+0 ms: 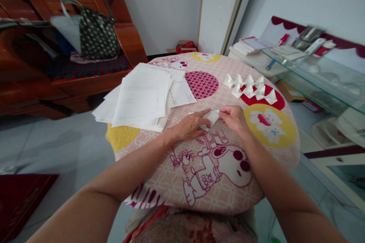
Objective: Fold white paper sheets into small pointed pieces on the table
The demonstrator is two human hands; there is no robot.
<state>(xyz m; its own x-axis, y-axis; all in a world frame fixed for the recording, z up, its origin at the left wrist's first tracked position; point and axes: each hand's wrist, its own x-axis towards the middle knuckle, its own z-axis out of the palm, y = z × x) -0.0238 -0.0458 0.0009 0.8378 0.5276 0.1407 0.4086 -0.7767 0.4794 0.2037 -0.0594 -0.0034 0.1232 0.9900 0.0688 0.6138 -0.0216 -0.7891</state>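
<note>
A small piece of folded white paper (213,118) lies on the round cloth-covered table, between my two hands. My left hand (194,124) rests over its left part, the fingers bent and holding it against the cloth. At its upper right corner, my right hand (232,117) pinches the paper between thumb and fingertips. Part of the paper is hidden under the left fingers. Beyond my right hand stand several small folded paper shapes (249,90), pointed at the top, in two rows. To the left lies a loose stack of white printed sheets (142,97).
The patterned tablecloth (222,201) hangs over the table's rounded edge. On the right is a glass shelf (322,79) bearing cups and papers. A wooden bench (97,79) with a dotted bag (97,34) stands at the left. A red box (186,46) sits behind the table.
</note>
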